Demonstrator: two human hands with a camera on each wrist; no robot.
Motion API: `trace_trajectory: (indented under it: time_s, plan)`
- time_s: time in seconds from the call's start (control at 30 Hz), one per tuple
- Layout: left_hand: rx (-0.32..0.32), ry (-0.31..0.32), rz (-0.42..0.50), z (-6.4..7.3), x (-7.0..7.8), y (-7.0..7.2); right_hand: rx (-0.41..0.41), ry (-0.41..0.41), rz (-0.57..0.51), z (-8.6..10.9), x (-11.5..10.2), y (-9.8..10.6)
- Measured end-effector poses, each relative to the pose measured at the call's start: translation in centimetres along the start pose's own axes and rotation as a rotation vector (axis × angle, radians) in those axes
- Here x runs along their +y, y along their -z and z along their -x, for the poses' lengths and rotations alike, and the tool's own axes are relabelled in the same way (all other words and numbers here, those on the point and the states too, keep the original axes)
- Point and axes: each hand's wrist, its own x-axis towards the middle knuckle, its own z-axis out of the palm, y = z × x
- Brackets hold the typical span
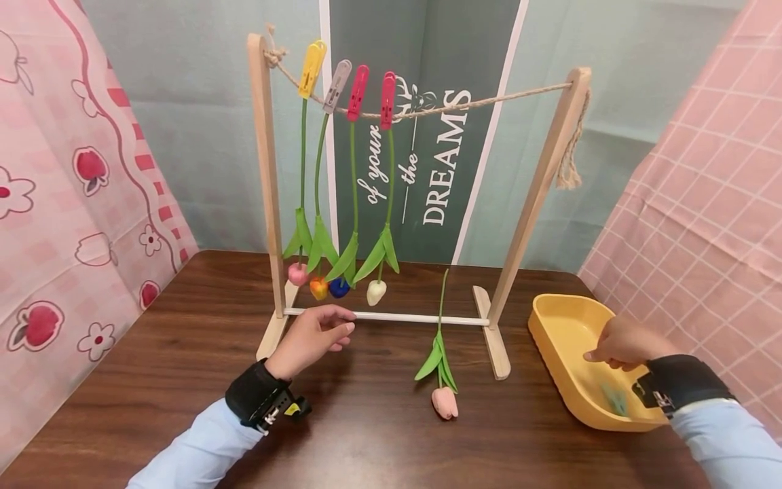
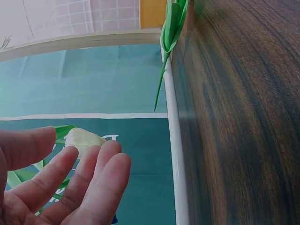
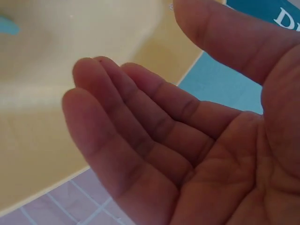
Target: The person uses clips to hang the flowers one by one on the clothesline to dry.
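Note:
My left hand (image 1: 314, 337) hovers near the rack's white crossbar (image 1: 421, 318), fingers loosely bent and holding nothing. In the left wrist view a white tulip (image 2: 84, 139) hangs just beyond its fingers. My right hand (image 1: 629, 341) is over the yellow tray (image 1: 550, 346), its relaxed fingers (image 3: 93, 122) and thumb apart with nothing between them. A teal clothespin (image 1: 616, 399) lies in the tray, partly blurred. A pale pink tulip (image 1: 444, 403) lies on the table, its stem reaching over the crossbar.
The wooden rack (image 1: 537, 197) carries a twine rope (image 1: 489, 102). Yellow (image 1: 312, 68), grey (image 1: 337, 86) and red clothespins (image 1: 358, 93) clip several tulips upside down at its left. Patterned cloths (image 1: 79, 224) flank the brown table (image 1: 360, 435).

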Motion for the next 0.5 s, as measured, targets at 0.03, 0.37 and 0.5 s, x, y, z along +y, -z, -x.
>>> trace_trajectory:
  time_s: [0.03, 0.37, 0.5]
  plan:
    - [0.001, 0.002, 0.004, 0.0, 0.0, 0.0, -0.011, -0.012, -0.006, -0.1, 0.1, 0.0]
    - [-0.026, -0.011, 0.028, -0.1, -0.6, 0.0, -0.058, -0.138, 0.064, -0.8, 1.1, -0.8]
    - [-0.027, -0.009, 0.028, 0.0, -0.7, 0.0, -0.051, -0.140, 0.040, -0.9, 1.3, -1.2]
